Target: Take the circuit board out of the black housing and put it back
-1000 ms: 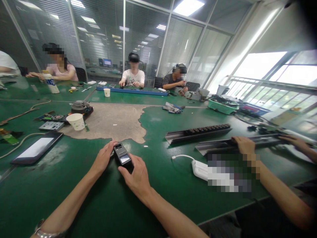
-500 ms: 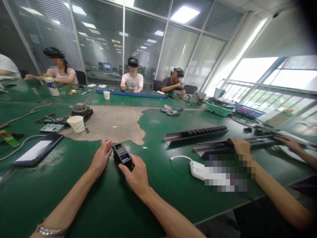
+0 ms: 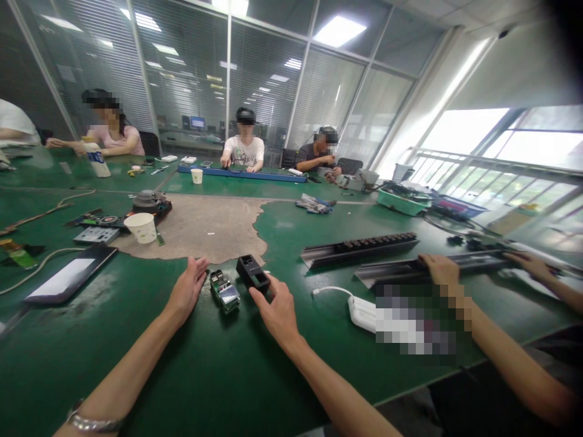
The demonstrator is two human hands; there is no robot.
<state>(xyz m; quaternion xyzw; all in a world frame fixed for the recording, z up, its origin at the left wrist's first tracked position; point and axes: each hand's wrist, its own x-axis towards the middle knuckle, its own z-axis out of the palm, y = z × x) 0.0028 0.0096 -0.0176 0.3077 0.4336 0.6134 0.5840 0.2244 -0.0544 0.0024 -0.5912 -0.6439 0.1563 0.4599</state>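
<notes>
My right hand (image 3: 276, 308) grips a black plastic housing (image 3: 251, 274) with rectangular cutouts, holding it by its near right end. Just left of the housing lies a green circuit board module (image 3: 225, 292) with a small screen, on the green table (image 3: 182, 376). My left hand (image 3: 188, 286) rests on its edge on the table to the left of the module, fingers stretched out and holding nothing. A narrow gap seems to separate its fingertips from the board.
A worn bare patch (image 3: 204, 227) of tabletop lies beyond my hands. A paper cup (image 3: 141, 227) and a black phone-like slab (image 3: 73, 276) are on the left. To the right are a white charger (image 3: 362, 311), black metal rails (image 3: 359, 247) and a co-worker's hand (image 3: 441, 268).
The black housing has come off the circuit board module and moved right in my right hand. The module now lies uncovered on the table. My left hand has stayed in place.
</notes>
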